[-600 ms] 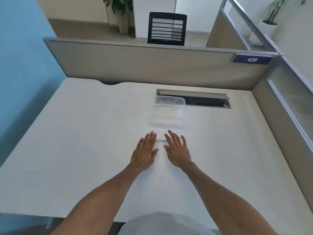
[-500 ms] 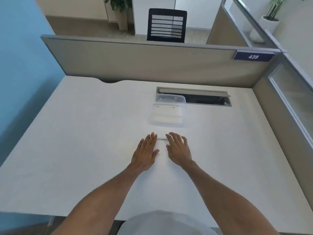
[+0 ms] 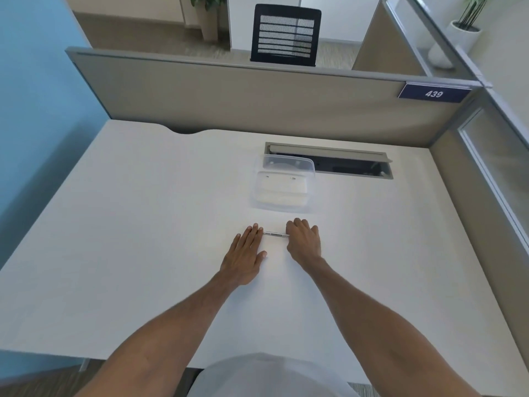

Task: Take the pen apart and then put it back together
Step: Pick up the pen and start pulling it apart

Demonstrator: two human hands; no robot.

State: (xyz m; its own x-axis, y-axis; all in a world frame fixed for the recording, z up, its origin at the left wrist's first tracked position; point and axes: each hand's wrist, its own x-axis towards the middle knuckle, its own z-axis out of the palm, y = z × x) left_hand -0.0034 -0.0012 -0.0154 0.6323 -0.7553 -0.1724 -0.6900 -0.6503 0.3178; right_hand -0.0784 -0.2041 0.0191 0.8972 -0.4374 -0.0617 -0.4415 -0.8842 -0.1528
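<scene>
The left hand lies flat on the white desk, fingers straight and close together, their tips touching the left end of the pen. The right hand curls its fingers down over the pen's right end; whether they actually clamp it cannot be told. The pen, slim and pale with a dark printed band, lies crosswise on the desk between the two hands, still in one piece. Just beyond it sits a clear plastic container, near a cable slot.
</scene>
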